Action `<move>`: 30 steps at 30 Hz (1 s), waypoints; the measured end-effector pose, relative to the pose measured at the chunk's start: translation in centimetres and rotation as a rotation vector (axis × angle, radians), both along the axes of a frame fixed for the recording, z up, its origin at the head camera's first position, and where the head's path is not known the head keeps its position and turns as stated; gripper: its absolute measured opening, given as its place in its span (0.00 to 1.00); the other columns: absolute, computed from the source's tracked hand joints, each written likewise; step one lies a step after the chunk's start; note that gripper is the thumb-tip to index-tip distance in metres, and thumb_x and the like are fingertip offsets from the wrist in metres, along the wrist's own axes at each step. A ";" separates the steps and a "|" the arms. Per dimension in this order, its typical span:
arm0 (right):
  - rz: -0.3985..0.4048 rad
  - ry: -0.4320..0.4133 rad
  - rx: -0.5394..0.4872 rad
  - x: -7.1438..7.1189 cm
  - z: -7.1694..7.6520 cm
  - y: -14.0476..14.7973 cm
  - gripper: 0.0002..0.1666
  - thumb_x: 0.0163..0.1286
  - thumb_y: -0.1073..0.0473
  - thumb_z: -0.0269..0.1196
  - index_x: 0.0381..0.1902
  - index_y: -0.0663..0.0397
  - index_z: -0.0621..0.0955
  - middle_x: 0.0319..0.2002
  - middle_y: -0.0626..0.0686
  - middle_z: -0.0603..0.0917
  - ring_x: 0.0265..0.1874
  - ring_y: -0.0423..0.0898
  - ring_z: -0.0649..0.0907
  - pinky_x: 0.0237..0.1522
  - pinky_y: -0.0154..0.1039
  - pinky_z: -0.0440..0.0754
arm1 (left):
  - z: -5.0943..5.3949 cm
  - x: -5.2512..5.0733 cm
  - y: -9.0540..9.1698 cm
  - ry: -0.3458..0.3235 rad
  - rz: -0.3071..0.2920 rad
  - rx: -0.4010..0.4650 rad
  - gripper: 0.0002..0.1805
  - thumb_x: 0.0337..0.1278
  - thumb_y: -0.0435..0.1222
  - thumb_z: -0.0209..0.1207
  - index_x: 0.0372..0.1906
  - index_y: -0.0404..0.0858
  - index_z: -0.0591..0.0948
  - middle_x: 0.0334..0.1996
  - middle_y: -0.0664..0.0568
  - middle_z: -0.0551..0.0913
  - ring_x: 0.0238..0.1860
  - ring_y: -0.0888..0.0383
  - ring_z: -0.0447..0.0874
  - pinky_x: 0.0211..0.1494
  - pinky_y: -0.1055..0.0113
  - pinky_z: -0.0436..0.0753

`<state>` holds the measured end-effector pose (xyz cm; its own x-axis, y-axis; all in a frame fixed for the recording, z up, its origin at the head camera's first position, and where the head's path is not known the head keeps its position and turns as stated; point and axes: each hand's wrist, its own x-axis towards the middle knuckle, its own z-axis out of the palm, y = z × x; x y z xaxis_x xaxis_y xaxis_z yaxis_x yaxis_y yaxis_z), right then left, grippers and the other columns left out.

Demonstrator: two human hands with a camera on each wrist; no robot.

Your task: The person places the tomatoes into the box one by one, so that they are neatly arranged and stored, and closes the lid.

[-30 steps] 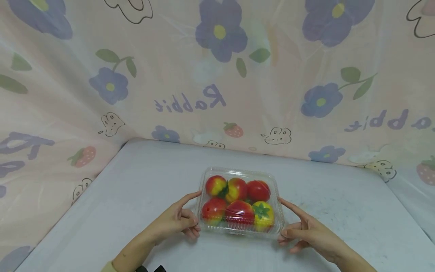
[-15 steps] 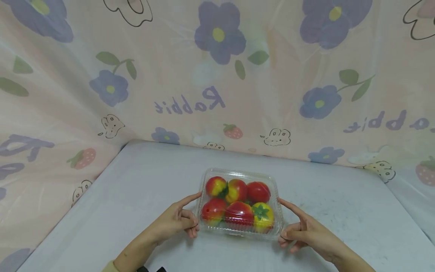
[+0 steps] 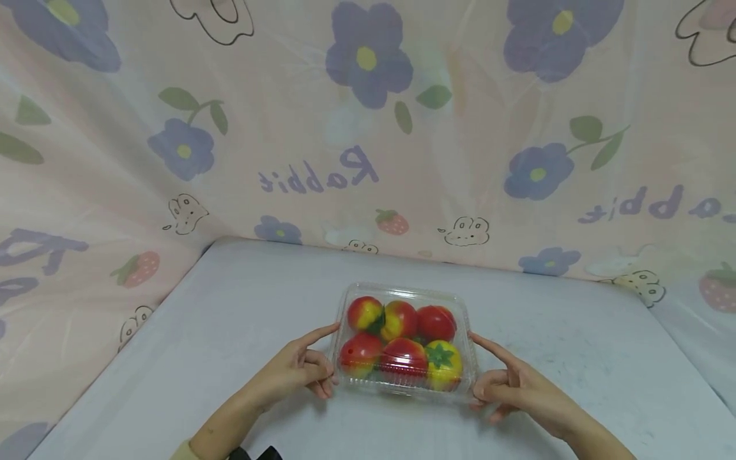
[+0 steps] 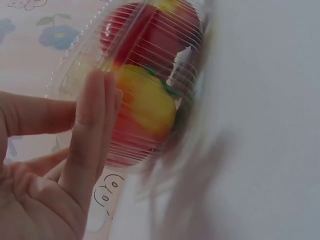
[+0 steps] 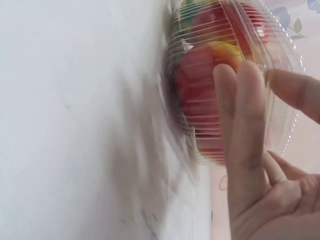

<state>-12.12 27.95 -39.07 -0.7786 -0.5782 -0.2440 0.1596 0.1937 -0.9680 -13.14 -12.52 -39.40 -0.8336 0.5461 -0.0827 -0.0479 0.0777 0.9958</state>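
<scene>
A clear plastic clamshell box (image 3: 402,390) with its lid down is near the middle of the white table. Through the lid show several shiny red and yellow fruits, among them a yellow one with a green star-shaped calyx (image 3: 441,359). My left hand (image 3: 305,370) holds the box's left side, thumb and fingertips at the rim, index finger stretched along the edge. My right hand (image 3: 520,390) grips the right side the same way. In the left wrist view, the fingers (image 4: 87,125) partly cover the ribbed wall. Whether the box's base touches the table is hard to tell.
The white tabletop (image 3: 259,275) runs back to a hanging cloth (image 3: 299,96) printed with flowers, rabbits and strawberries, which also covers the left side. A small black object (image 3: 267,453) shows at the bottom edge, beside the left forearm.
The hands and the box keep nearly the same places. The whole head view shifts only slightly.
</scene>
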 end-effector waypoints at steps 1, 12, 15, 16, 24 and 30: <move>-0.003 0.004 0.005 -0.1 0.0 0.1 0.46 0.73 0.64 0.53 0.77 0.47 0.39 0.38 0.52 0.87 0.39 0.45 0.84 0.36 0.44 0.86 | 0.0 0.0 0.0 0.001 0.003 -0.007 0.38 0.61 0.26 0.54 0.75 0.35 0.53 0.29 0.43 0.83 0.26 0.57 0.85 0.34 0.65 0.86; -0.089 0.095 0.110 -0.3 0.7 0.7 0.38 0.73 0.60 0.55 0.75 0.54 0.52 0.42 0.53 0.86 0.39 0.47 0.84 0.37 0.48 0.86 | 0.4 -0.3 -0.4 0.153 0.155 -0.156 0.27 0.65 0.28 0.52 0.68 0.33 0.67 0.36 0.42 0.81 0.29 0.54 0.84 0.33 0.65 0.86; -0.129 0.171 0.145 -0.3 0.7 0.9 0.35 0.73 0.59 0.54 0.74 0.55 0.56 0.44 0.50 0.86 0.40 0.45 0.85 0.37 0.47 0.85 | 0.5 -0.4 -0.3 0.198 0.233 -0.209 0.24 0.64 0.30 0.53 0.65 0.33 0.71 0.36 0.42 0.82 0.28 0.54 0.83 0.32 0.67 0.85; -0.144 0.197 0.152 -0.3 0.7 1.0 0.33 0.74 0.59 0.54 0.74 0.53 0.59 0.45 0.48 0.86 0.41 0.45 0.85 0.37 0.46 0.85 | 0.5 -0.4 -0.3 0.217 0.259 -0.224 0.23 0.64 0.30 0.54 0.64 0.33 0.72 0.36 0.42 0.83 0.27 0.55 0.83 0.31 0.67 0.85; -0.310 0.342 0.208 0.0 0.9 0.9 0.25 0.73 0.59 0.55 0.66 0.60 0.69 0.46 0.42 0.85 0.42 0.39 0.85 0.37 0.41 0.85 | 0.2 -0.6 0.4 0.464 0.437 -0.425 0.14 0.58 0.28 0.60 0.50 0.36 0.82 0.34 0.49 0.84 0.27 0.60 0.82 0.30 0.73 0.81; -0.376 0.430 0.235 0.4 1.2 0.5 0.23 0.72 0.59 0.57 0.61 0.63 0.72 0.46 0.37 0.84 0.43 0.38 0.85 0.37 0.41 0.85 | 0.2 -0.6 0.5 0.650 0.491 -0.491 0.12 0.55 0.26 0.62 0.45 0.37 0.84 0.34 0.53 0.83 0.31 0.63 0.81 0.35 0.73 0.82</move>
